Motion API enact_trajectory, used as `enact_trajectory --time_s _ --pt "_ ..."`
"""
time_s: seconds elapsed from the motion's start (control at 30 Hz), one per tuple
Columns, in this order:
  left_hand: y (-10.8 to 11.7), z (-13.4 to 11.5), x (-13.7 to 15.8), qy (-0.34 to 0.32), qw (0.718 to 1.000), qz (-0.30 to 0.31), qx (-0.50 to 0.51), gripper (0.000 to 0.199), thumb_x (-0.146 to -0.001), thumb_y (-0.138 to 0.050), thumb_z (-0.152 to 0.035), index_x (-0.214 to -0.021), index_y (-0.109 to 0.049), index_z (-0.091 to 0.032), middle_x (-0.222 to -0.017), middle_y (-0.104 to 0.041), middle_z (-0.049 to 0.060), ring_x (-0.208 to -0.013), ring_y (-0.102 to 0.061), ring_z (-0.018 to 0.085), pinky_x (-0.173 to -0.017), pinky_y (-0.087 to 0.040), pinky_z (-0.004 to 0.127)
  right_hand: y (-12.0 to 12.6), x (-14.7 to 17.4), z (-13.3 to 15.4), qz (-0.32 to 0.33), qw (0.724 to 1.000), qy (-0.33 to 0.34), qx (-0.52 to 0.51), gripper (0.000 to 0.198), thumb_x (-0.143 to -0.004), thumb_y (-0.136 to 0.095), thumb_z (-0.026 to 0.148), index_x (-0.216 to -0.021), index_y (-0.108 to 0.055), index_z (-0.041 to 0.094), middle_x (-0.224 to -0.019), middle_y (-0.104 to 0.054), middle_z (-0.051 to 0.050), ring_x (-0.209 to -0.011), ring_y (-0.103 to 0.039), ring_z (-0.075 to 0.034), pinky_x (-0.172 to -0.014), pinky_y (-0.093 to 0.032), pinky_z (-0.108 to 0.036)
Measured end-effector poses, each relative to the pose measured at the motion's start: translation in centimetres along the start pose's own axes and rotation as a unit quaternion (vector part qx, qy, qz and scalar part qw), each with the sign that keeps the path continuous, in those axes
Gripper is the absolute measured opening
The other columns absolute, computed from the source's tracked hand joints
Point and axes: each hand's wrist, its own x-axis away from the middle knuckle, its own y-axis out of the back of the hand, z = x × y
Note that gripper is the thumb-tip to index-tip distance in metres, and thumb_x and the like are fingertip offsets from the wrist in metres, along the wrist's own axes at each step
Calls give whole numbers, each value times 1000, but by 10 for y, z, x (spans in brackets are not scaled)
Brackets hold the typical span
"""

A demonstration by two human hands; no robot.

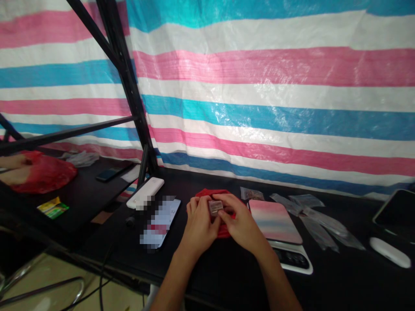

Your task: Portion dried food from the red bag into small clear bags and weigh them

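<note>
Between the fingers of my left hand (201,222) and my right hand (238,220) is a small clear plastic packet (215,207). Both hands are closed on it, one from each side. I cannot make out what the packet contains. A red plastic bag (223,233) lies on the black table under and behind my hands, mostly hidden by them. Just right of my right hand stands a white kitchen scale (306,255) with a pink and grey plate (274,220) on top. A small filled clear bag (252,194) lies behind the scale.
Several flat clear bags (324,222) lie right of the scale, near a white oval case (390,252) and a dark device (397,214). Left are a lit phone (167,222) and a white power bank (145,192). Another person's hand (14,170) is in a red bag (48,172).
</note>
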Motion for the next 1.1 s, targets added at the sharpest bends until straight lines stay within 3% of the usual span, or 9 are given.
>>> enact_trajectory --time_s 0.23,0.43,0.53,0.67,0.87,1.1 --pt "3 0 -2 -37 999 -20 -17 32 -96 -53 -27 -128 -55 -23 -128 -64 10 -121 -47 31 -105 -38 49 -2 -2 4 -59 994 62 75 45 -81 -43 3 -110 -69 24 -119 -68 -6 -117 -61 -19 -108 -45 -38" --pt "0 1 -1 -58 998 -3 -26 43 -94 -55 -26 -136 -51 -21 -132 -62 11 -122 -47 31 -105 -38 49 3 -2 -1 -59 998 -14 -15 50 -81 -57 14 -130 -61 24 -115 -72 -6 -100 -69 -20 -95 -54 -37" --pt "-1 3 -2 -53 998 -7 -34 41 -93 -54 -19 -134 -52 -21 -128 -64 10 -118 -49 30 -102 -39 48 2 -2 2 -66 998 7 16 45 -82 -54 12 -123 -65 24 -117 -71 -6 -106 -67 -20 -100 -51 -38" --pt "-1 2 -1 -32 998 -14 -46 42 -90 -51 -13 -132 -53 -18 -126 -65 11 -119 -49 31 -102 -39 49 -1 -3 10 -47 996 58 40 43 -79 -47 6 -111 -70 24 -117 -71 -5 -113 -63 -21 -105 -47 -38" --pt "-10 -6 5 46 997 -52 -39 39 -85 -53 -12 -124 -56 -19 -122 -66 13 -112 -56 32 -96 -41 49 -4 -4 9 -39 996 2 76 47 -79 -54 8 -120 -69 26 -121 -71 -5 -113 -63 -23 -104 -47 -41" --pt "-15 -2 6 52 997 -49 -34 29 -87 -52 -14 -115 -58 -20 -116 -66 12 -109 -56 32 -93 -42 48 -9 -6 4 -17 999 -7 29 46 -78 -52 8 -116 -70 26 -119 -72 -3 -108 -65 -22 -99 -50 -39"
